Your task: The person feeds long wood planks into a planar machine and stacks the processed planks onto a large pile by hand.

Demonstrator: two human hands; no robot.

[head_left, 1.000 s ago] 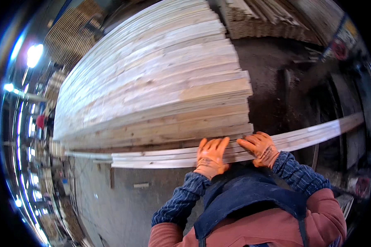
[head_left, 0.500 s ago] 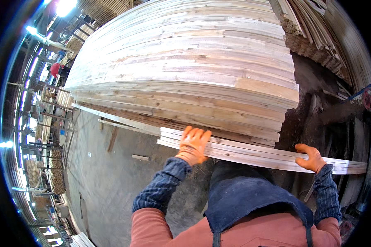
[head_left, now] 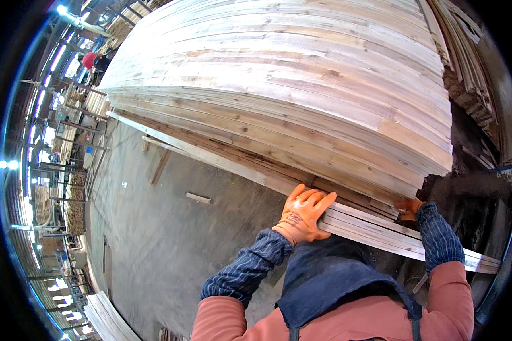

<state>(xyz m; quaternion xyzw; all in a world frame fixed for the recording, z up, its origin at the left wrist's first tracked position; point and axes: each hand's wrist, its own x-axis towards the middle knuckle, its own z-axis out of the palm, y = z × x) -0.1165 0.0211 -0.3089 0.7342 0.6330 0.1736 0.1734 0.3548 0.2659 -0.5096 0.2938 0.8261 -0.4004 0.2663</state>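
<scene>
Holding slats (head_left: 375, 231) | left end clasped by fingers of left hand (head_left: 303, 217) | right hand (head_left: 409, 208) has been moved toward stack (head_left: 279, 74), finger state indiscernible | slats presumably steadied from left

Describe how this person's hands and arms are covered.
The left hand and right hand wear orange gloves; dark print shows near the left wrist. Dark blue, gathered sleeve covers with pale wavy streaks cover the forearms, below dusty-pink sleeves.

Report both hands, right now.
Left hand: cupped at the left end of the pale boards; grip unclear.
Right hand: partly hidden; cannot tell open or closed.
</scene>
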